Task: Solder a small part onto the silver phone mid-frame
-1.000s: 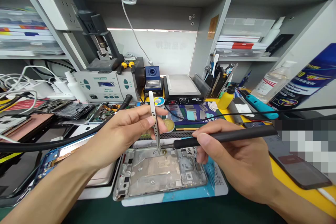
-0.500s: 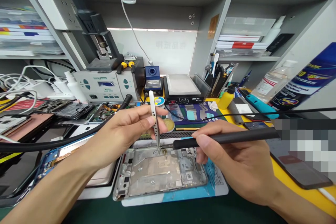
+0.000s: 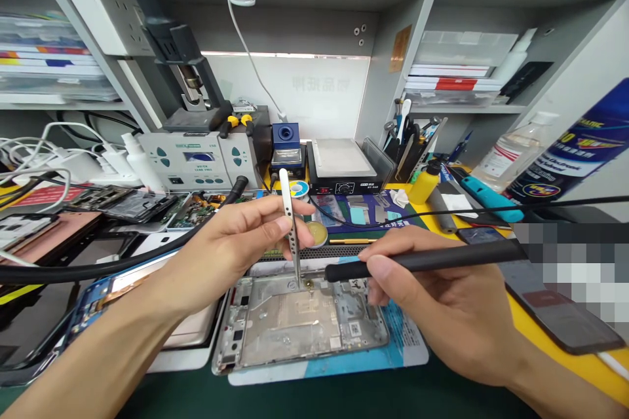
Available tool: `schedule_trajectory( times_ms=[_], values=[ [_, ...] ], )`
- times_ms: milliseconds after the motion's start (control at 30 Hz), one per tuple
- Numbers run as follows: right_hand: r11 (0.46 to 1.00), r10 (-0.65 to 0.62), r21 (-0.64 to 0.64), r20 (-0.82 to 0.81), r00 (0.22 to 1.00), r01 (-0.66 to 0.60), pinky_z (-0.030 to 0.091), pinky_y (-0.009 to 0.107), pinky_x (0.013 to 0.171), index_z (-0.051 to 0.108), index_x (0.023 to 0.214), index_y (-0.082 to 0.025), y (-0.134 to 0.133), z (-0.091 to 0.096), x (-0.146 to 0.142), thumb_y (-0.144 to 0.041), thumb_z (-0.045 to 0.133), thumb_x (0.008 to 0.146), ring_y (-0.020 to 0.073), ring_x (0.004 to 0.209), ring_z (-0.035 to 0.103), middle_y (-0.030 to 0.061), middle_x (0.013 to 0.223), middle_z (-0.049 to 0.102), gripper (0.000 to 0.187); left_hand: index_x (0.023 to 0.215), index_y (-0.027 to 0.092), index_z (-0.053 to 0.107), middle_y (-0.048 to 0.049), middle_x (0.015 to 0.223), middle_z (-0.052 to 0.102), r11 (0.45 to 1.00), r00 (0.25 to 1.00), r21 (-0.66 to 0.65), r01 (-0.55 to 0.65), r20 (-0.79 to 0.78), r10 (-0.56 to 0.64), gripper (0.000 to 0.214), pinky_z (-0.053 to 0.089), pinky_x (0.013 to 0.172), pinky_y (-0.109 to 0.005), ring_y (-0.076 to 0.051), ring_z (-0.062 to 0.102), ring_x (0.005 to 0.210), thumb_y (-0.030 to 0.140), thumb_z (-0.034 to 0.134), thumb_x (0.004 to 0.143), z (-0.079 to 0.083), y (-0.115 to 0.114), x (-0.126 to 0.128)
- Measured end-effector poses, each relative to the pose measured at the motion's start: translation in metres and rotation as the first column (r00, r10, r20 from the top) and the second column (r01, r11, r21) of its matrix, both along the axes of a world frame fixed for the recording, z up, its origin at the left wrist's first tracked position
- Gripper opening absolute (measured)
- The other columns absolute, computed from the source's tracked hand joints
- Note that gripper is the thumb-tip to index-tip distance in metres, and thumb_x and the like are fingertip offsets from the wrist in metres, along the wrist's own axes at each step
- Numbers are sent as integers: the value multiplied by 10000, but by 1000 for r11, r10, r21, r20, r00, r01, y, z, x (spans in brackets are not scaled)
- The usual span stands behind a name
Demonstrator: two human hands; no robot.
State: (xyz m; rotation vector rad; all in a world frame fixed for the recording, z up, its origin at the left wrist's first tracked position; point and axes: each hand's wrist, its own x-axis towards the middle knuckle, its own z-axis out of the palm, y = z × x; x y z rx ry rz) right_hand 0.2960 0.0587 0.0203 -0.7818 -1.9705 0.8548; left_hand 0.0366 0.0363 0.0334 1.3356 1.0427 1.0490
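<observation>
Phone frame (image 3: 295,322), lying below and between two hands kept apart, is already laid open, its metal inner face bared, so the opening-up can be judged done. Leftmost, slim tweezers (image 3: 293,242) are pinched in the left hand (image 3: 240,236), their tips pointed down beside a small round brassy part (image 3: 308,283) at the frame's far edge. Rightward, a black-handled tool (image 3: 442,258) is gripped in the right hand (image 3: 447,304); work there seems unfinished, and what remains cannot be told.
</observation>
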Motion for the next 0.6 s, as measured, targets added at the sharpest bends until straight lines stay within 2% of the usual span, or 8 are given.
schedule_trajectory(
  times_ms=[600],
  values=[
    [999,31,24,-11,999,-31,534,288,668,718,960,-320,-1,2,1,-212,646,1021,154,638,679,-49,739,734,143,1173,243,744,-24,1006,732,1000,1000,12,-5,-18,5,226,468,817,-292,-177,609,949,361,610,1033,1,0,1]
  ],
)
